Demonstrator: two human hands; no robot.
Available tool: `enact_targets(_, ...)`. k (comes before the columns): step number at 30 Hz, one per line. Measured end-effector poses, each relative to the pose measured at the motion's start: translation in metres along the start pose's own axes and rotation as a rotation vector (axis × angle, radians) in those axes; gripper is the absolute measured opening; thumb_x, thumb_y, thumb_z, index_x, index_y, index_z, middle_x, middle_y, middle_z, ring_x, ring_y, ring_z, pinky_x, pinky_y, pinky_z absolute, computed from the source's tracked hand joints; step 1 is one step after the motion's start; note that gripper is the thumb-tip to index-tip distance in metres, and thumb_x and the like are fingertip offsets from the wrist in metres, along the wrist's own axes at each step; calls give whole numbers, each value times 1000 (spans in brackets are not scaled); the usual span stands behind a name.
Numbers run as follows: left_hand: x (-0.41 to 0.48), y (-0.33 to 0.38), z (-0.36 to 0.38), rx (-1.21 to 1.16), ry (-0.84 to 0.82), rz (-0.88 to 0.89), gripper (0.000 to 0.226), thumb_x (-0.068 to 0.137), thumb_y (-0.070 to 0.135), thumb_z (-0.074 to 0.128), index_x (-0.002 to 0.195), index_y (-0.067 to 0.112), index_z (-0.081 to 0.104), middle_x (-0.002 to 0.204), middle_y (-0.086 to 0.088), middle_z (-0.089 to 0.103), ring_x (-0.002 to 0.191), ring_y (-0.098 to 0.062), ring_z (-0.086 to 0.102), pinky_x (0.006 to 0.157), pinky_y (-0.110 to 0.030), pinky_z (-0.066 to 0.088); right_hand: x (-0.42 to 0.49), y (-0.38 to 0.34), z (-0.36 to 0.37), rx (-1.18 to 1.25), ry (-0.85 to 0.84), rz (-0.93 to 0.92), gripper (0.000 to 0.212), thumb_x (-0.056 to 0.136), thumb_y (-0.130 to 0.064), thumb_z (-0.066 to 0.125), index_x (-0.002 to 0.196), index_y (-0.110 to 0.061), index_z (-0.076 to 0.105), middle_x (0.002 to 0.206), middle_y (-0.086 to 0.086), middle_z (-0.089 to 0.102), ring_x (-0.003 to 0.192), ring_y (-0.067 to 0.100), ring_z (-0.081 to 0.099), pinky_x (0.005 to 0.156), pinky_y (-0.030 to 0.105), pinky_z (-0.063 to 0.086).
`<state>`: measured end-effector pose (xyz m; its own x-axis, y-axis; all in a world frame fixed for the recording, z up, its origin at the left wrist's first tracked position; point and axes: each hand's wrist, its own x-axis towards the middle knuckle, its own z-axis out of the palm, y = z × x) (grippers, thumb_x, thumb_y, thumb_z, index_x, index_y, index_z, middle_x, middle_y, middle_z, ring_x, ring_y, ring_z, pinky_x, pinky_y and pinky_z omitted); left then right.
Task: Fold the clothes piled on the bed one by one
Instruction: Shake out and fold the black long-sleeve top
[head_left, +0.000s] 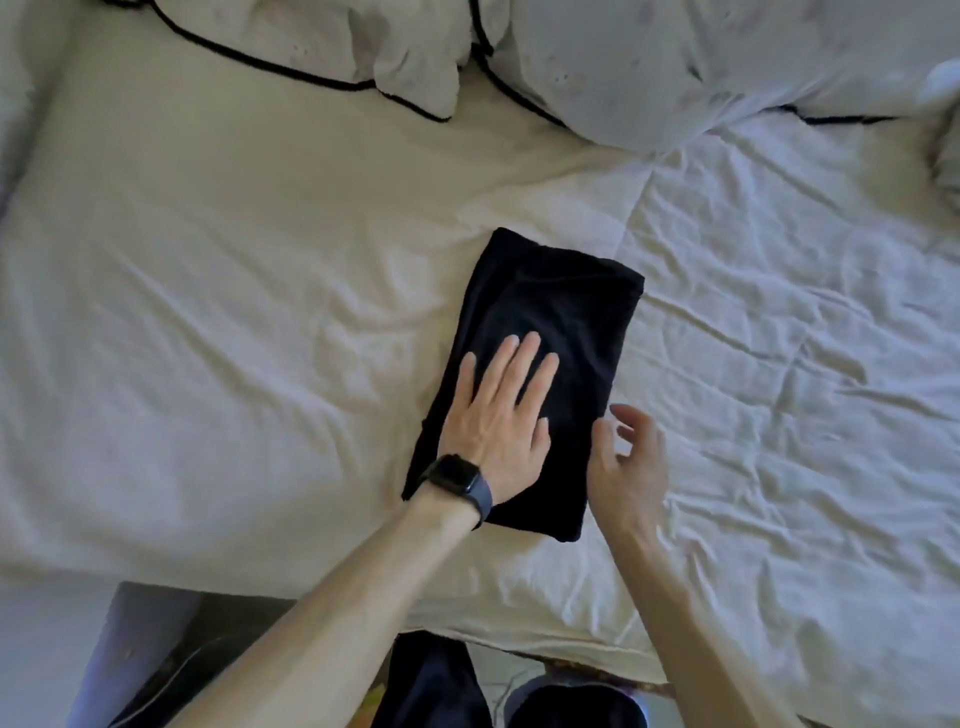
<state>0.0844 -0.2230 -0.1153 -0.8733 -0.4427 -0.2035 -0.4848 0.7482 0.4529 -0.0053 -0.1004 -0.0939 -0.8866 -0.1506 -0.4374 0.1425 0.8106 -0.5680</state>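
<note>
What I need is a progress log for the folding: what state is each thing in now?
Black garment: folded into a compact rectangle, lying flat.
Left hand: open, fingers straight, pressing flat on the garment.
Right hand: open, fingers relaxed, holding nothing, beside the garment's edge.
Smartwatch: strapped on the left wrist, screen dark.
Bed sheet: wrinkled.
Pillows: rumpled.

No writing to be read.
The folded black garment (571, 322) shows no label or print, the wristwatch (451, 475) has a dark face (too small to tell more), and the black-piped pillows (675, 62) bear no lettering.
</note>
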Motion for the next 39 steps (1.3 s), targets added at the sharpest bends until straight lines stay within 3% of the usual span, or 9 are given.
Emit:
enact_targets(4,82,15,18,240,-186,281,70,100,47,39,160,33,6,168,-3,-8,154,-26,-7,120,-56,-6,-17,30,5,-61,-195,38,54,96,-47,64,141,-23,46,131,-7,54,116,15,59,95,40,53)
enact_targets(8,167,12,8,188,-237,45,75,93,59,46,156,26,23,159,-9,29,147,-33,23,120,-53,13,-18,39,8,195,-302,336,37,85,-59,71,108,-36,55,107,-18,65,95,3,68,81,32,60)
enact_targets(11,210,8,-6,272,-356,26,55,89,62,52,129,23,53,130,-7,56,121,-32,49,96,-42,37,-17,49,4,293,-360,407,33,80,-57,76,101,-38,60,98,-17,70,77,-8,68,57,17,55)
enact_targets(15,233,2,-20,-5,-447,-70,28,90,54,60,88,25,58,83,3,56,86,-26,56,64,-30,37,-19,58,-4,274,-421,374,31,83,-53,75,102,-33,60,96,-14,70,73,-8,67,50,15,51)
enact_targets(21,211,1,4,120,-225,8,42,93,53,53,122,23,55,124,-5,53,116,-28,51,93,-37,37,-24,53,-6,86,-401,264,45,86,-65,64,108,-27,58,99,-14,66,89,10,67,74,33,58)
enact_targets(25,131,2,11,222,68,100,68,90,49,48,150,20,40,157,-8,36,143,-29,34,116,-52,26,-1,45,-7,-93,-87,29,63,93,-66,46,135,-20,53,134,-1,55,121,20,52,102,36,43)
enact_targets(28,50,-1,33,230,-49,76,72,97,52,37,159,20,23,167,-6,14,155,-26,9,122,-57,8,36,21,13,-221,10,-302,57,103,-47,40,154,-20,39,161,8,34,148,26,30,120,42,25)
enact_targets(33,18,-38,50,262,-78,-111,70,100,56,32,161,29,12,169,1,2,155,-23,-3,121,-57,-1,119,-8,55,-576,-211,-633,62,108,-48,22,164,-31,3,172,-1,-6,157,17,-12,126,51,-4)
enact_targets(39,76,-40,41,329,78,61,67,99,49,34,160,24,19,168,-1,11,155,-22,7,121,-56,3,136,-18,59,-545,36,-694,56,106,-45,33,157,-22,34,166,5,27,155,24,17,125,51,14)
